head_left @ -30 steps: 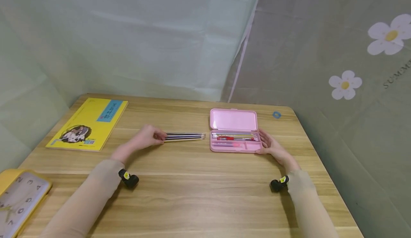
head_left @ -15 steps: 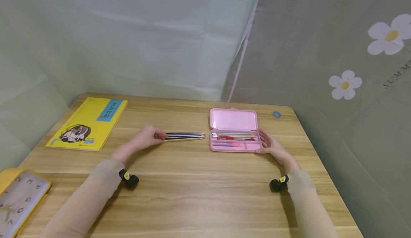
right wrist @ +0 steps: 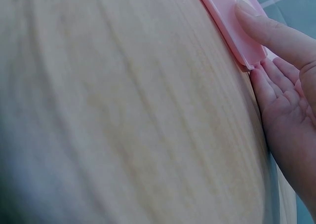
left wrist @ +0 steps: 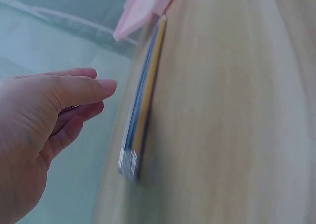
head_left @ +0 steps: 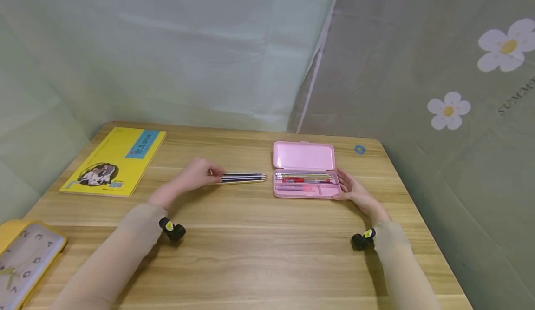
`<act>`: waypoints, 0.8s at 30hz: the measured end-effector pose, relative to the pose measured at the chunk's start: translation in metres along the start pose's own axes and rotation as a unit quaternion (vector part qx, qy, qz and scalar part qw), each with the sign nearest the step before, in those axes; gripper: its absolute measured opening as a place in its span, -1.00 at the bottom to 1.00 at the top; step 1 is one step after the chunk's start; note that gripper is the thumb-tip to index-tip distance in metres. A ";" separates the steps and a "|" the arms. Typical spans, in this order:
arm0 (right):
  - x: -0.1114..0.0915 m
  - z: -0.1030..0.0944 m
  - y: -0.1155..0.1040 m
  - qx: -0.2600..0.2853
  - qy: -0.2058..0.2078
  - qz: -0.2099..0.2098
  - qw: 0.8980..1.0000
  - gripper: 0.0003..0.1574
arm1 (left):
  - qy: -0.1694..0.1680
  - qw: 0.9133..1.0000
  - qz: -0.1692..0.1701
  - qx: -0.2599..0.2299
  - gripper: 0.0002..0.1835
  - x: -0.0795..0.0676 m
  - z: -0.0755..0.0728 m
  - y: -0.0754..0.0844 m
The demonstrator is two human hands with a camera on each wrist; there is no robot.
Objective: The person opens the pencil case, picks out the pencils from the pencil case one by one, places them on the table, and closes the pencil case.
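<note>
Several striped pencils (head_left: 244, 178) lie side by side on the table, tips toward the open pink pencil case (head_left: 303, 155). My left hand (head_left: 195, 178) is above their blunt half. The left wrist view shows a gap between its loosely bent fingers and the pencils (left wrist: 146, 91), and nothing is held. At the case's right end, my right hand (head_left: 358, 197) holds it, thumb over the front corner and fingers along the side. In the right wrist view the thumb (right wrist: 269, 34) lies over the pink edge. Pencils and a red pen (head_left: 294, 180) fill the case's rear compartment.
A pink-tipped marker (head_left: 296, 188) lies in the case's front compartment. A blue ring-shaped item (head_left: 360, 149) is at the back right. At the left are a yellow book (head_left: 114, 161) and a yellow clock (head_left: 31, 259). Curtains hang behind the table (head_left: 267, 254).
My left hand has moved right along the pencils, away from their blunt ends, which it covered before. The pencils have stayed put. My right hand and the case look unchanged.
</note>
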State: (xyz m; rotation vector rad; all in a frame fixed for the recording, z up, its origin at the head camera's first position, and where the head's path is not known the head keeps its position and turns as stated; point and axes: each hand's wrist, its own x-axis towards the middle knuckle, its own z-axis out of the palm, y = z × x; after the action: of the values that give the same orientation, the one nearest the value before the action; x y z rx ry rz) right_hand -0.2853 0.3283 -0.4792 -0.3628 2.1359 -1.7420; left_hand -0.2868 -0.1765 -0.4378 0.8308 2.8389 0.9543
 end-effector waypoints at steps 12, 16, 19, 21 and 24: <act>0.001 0.000 0.003 0.001 0.002 0.000 1.000 0.27 | -0.001 0.998 0.048 0.044 -0.74 0.049 0.009 0.051; 0.001 0.000 0.004 0.000 0.001 -0.001 1.000 0.27 | -0.002 0.998 0.049 0.040 -0.71 0.067 0.018 0.064; 0.001 0.000 0.004 0.003 0.003 0.003 1.000 0.28 | -0.003 0.998 0.057 0.035 -0.70 0.078 0.026 0.073; 0.001 0.000 0.004 0.003 0.001 0.003 1.000 0.28 | -0.006 0.998 0.061 0.032 -0.70 0.085 0.032 0.078; 0.000 0.000 0.003 0.005 0.003 0.004 1.000 0.28 | -0.011 0.998 0.057 0.027 -0.70 0.093 0.041 0.085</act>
State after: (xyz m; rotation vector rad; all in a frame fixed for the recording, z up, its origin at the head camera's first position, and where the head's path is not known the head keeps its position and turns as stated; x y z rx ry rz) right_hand -0.2856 0.3292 -0.4820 -0.3469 2.1291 -1.7498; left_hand -0.3179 -0.0506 -0.4101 1.0134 2.8356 0.8785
